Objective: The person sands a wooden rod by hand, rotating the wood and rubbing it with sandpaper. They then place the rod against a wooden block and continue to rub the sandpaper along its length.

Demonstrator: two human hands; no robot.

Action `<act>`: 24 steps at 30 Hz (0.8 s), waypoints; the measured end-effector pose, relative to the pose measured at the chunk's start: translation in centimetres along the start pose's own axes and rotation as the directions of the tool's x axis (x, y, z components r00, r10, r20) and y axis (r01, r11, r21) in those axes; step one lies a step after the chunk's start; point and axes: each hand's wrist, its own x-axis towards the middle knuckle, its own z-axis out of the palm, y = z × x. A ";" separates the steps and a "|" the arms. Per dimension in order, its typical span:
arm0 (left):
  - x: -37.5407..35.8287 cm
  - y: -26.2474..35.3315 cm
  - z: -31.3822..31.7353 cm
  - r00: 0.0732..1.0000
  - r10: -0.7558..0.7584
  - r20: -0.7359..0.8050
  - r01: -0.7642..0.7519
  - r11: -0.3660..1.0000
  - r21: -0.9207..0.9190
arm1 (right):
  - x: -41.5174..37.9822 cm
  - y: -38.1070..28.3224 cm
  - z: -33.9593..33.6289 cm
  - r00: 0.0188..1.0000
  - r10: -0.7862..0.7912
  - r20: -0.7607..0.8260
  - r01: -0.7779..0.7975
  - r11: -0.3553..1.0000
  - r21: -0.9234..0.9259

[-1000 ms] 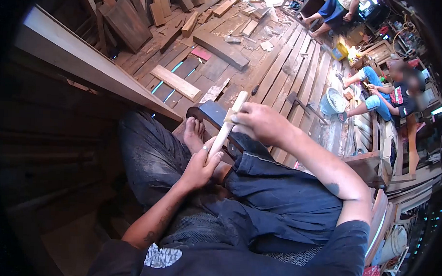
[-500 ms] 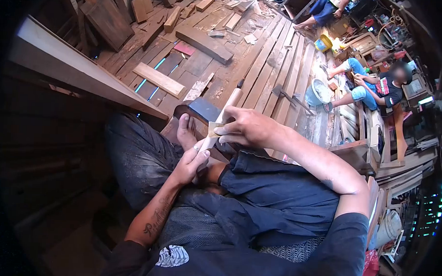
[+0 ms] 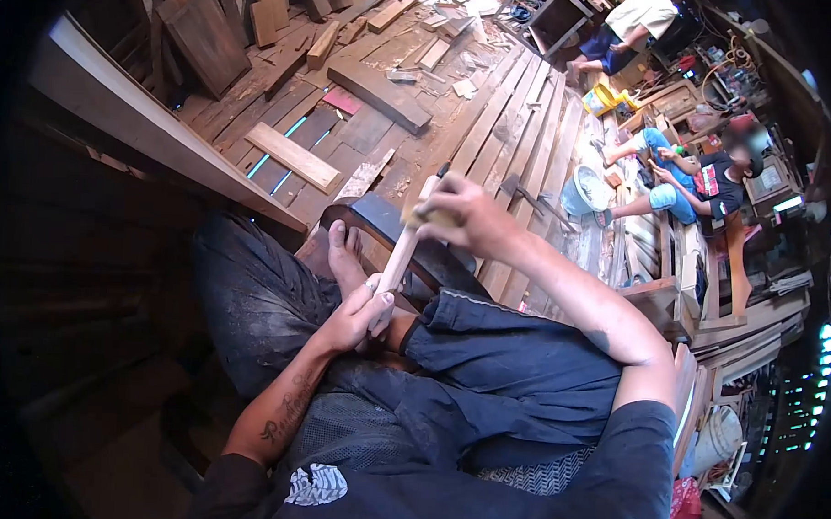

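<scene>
My left hand [image 3: 360,314] is closed around the lower end of a pale, slim wooden stick [image 3: 399,262], which slants up and away from me over my lap. Folded over its upper part is a tan piece of sandpaper [image 3: 413,216], pinched in the fingers of my right hand [image 3: 467,223]. Some motion blur smears the right fingertips. A small dark tip [image 3: 443,169] shows at the stick's far end. Just behind the stick, beside my bare foot [image 3: 347,262], lies a dark, smooth-topped object [image 3: 380,223].
On the slatted floor lie a short pale board [image 3: 294,157], a thick plank [image 3: 378,96] and a hammer-like tool [image 3: 526,195]. A bucket [image 3: 590,189] stands by a seated person [image 3: 702,178]. Another person [image 3: 634,29] is farther back. A long beam [image 3: 155,127] runs along the left.
My right hand and the sandpaper have slid up the stick toward its far end. My left hand stays around the lower end. The seated person's hands have moved apart.
</scene>
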 end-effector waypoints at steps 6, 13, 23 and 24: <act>-0.2 -0.5 0.0 0.999 -0.047 0.016 0.046 0.997 0.061 | -0.1 -1.6 1.0 0.995 -0.074 0.062 0.075 0.997 -0.015; -0.1 -0.5 -0.3 0.997 -0.070 -0.032 0.071 0.996 0.047 | 0.6 -1.1 0.5 0.997 0.001 0.082 0.010 0.991 -0.132; 0.2 -0.9 -1.0 0.999 -0.043 0.015 0.042 0.997 0.060 | 0.9 -0.2 -0.8 0.984 0.018 -0.179 -0.022 1.000 -0.018; 0.2 -1.0 -1.0 0.997 -0.071 -0.005 0.071 0.994 0.079 | 1.0 -0.2 -1.1 0.983 0.031 -0.180 -0.032 0.999 0.000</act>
